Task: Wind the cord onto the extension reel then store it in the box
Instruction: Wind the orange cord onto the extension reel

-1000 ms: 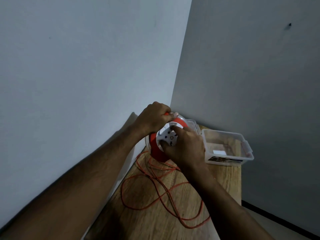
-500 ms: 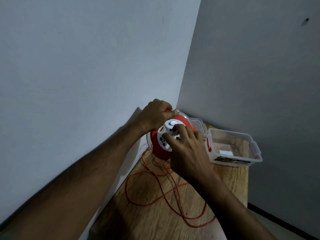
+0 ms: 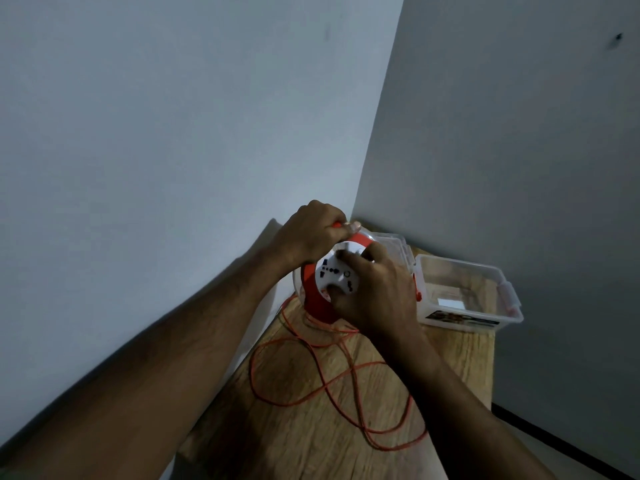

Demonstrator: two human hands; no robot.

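We are gripping the top handle of the extension reel with our left hand, the fingers curled tightly around the red grip at the reel's twelve o'clock. The reel is standing upright on the wooden table, close to the corner where the two walls meet. Our right hand is pressing against the reel's white socket face, fingers spread across it: the thumb is resting near six o'clock on the face and the forefinger is reaching toward twelve o'clock. Whether a winding knob is lying under that hand, we cannot tell.

The orange cord is trailing out from beneath the reel and lying in loose, crossing loops over the table, sprawling toward six o'clock from the reel. Most of it is sitting unwound on the wood.

The clear plastic box is sitting open at three o'clock from the reel, just beside our right hand, against the right wall. A white label is showing through its floor. Its lid is leaning behind the reel, at about one o'clock.
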